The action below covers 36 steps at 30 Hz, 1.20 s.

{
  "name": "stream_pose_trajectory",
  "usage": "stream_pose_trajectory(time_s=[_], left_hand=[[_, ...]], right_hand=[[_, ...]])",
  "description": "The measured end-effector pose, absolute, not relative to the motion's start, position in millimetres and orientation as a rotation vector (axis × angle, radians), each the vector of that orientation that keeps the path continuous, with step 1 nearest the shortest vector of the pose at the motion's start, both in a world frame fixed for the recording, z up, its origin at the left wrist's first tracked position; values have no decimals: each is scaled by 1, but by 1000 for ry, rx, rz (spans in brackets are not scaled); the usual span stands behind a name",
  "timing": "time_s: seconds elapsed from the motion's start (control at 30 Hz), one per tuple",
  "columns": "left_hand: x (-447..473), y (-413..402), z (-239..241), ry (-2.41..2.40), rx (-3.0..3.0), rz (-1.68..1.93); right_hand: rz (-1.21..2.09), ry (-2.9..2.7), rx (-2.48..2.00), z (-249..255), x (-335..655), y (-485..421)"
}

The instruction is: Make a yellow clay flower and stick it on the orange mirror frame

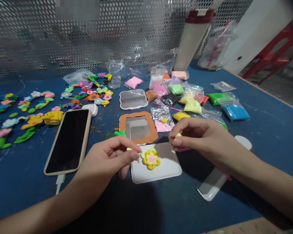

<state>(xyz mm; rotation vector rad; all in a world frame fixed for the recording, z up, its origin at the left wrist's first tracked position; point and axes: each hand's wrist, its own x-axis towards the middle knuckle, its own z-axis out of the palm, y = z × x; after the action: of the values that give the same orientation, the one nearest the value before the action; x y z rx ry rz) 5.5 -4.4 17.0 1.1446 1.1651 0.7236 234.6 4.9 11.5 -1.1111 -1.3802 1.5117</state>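
A yellow clay flower (151,159) with a pink centre lies on a white rounded plate (156,176). Beside its left edge, my left hand (117,154) is closed in a pinch, a sliver of pale yellow clay (129,149) showing at the fingers. My right hand (197,135), above the plate's right corner, pinches a small lump of pale yellow clay (178,135). Just behind the plate sits a mirror frame (122,125) edged with orange-brown clay, a green clay piece (119,133) at its left.
Left of my left hand lies a phone (69,139) with a cable. Finished clay ornaments (34,120) spread over the far left. Bagged coloured clay (175,89) fills the back middle. A white comb (212,185) lies at right; a tumbler (192,42) stands behind.
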Motion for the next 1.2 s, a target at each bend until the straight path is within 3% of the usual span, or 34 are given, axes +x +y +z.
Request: stream_pose_trajectory(time_s=[0.17,0.33,0.8,1.2], left_hand=[[8,-6,16,1145,1119,717],[5,-4,15,1160,1110,743],[3,-4,15,1150,1163,721],[7,-5,13,1221,1176,647]], right_hand=[[1574,-1346,-1079,13,233,4],[1319,-1562,-1229,16,234,3],[1397,-1615,-1199,17,232,-1],[1228,-1721,-1253,18,233,3]])
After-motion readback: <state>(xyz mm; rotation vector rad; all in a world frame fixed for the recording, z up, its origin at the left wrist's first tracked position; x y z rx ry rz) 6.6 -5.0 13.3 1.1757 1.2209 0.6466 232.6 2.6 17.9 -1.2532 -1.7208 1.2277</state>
